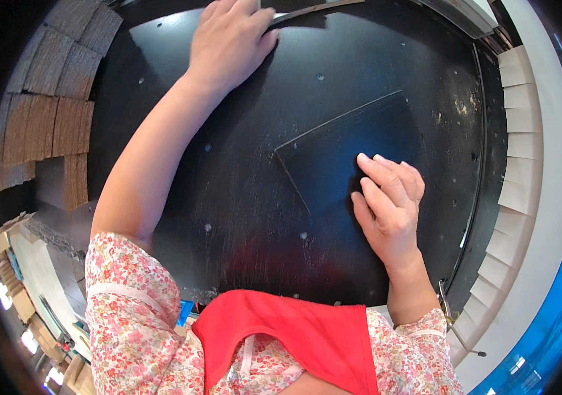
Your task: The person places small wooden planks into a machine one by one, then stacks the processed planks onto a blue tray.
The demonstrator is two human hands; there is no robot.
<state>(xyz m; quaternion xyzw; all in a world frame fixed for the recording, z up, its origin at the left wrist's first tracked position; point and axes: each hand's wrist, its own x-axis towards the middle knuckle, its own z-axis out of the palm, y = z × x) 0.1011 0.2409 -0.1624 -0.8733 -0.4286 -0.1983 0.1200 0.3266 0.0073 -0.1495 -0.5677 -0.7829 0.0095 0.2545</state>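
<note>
At the far side of a black work surface [241, 191], my left hand [231, 43] reaches out with its fingers spread, some cut off by the top of the picture. Between its index finger and thumb begins a thin brownish strip or edge [317, 9]; whether the hand touches it is unclear. My right hand [390, 191] hovers over or rests on a thin dark square sheet [327, 158], its fingers loosely bent and the thumb apart. Nothing shows in that hand. The sheet lies tilted on the surface, its far and left edges visible as fine lines.
Stacks of brown, rough-faced blocks [30, 128] stand along the left. Down the right side runs a row of overlapping white pieces [518, 145] beside a pale curved border [544, 99]. A thin metal rod with a dark tip [469, 345] lies near my right elbow.
</note>
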